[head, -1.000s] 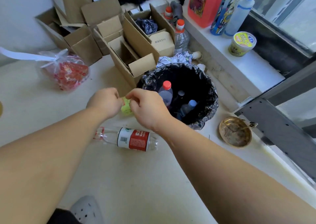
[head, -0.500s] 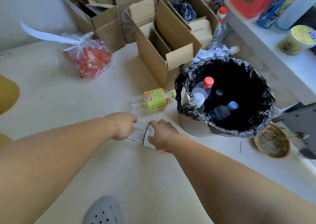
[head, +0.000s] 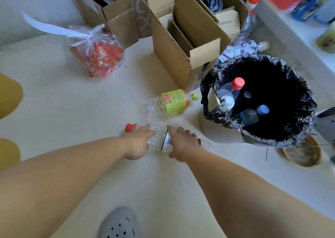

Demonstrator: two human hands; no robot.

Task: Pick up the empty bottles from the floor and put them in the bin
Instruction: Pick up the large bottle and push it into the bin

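Both hands lowered onto a clear, crushed plastic bottle with a red cap and a white-and-red label (head: 159, 139), lying on its side on the pale floor (head: 76, 110), just near-left of the round bin lined with a black plastic bag (head: 226, 121). Left hand (head: 138, 143) at the neck end, fingers extended and loosely spread, touching but not closed. Right hand (head: 181, 140) draped over the labelled middle, fingers curled partway; full closure not discernible. Best done by wrapping the right hand firmly round the label band, where the crumpled wall gives purchase, then lifting level and releasing over the open bin mouth. Second clear bottle with a yellow-green label and green cap (head: 170, 102) on the floor just beyond, beside an open brown cardboard box (head: 174, 56). Several capped bottles already inside the bin.
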